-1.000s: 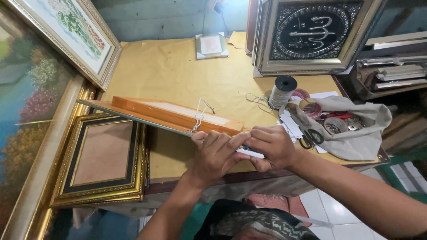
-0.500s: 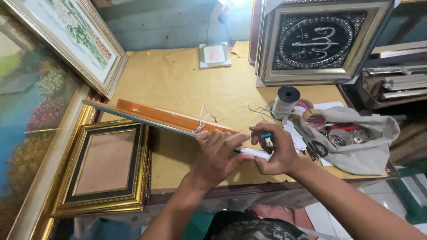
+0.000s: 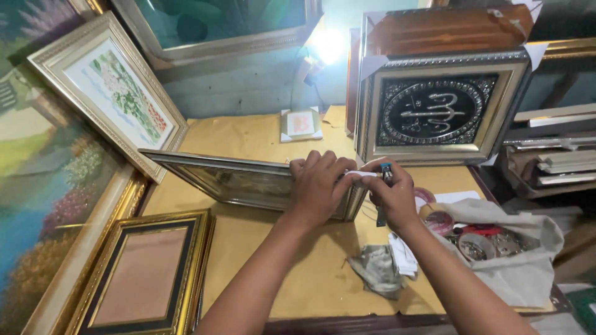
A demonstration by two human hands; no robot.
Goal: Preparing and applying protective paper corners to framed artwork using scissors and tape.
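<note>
Silver-edged rectangular picture frame [image 3: 248, 180] stands on edge at centre, long axis running left; left hand [image 3: 320, 186] grips its right corner, right hand [image 3: 391, 195] pinches a small tool [image 3: 386, 174] beside it.

two bare forearms, no sleeves, no rings

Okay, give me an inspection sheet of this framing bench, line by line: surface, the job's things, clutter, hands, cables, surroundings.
Surface: workbench covered in tan paper.
Job's things: silver picture frame held up on edge; small tool at its right corner.
Clutter: crumpled rag, cloth bag of tape rolls, small white square frame.
Hands: left hand clasps the frame's corner; right hand in a grip on the tool.
Cables: nothing seen.
Surroundings: framed paintings leaning left, gold frame, ornate calligraphy frame, stacked mouldings at right.
</note>
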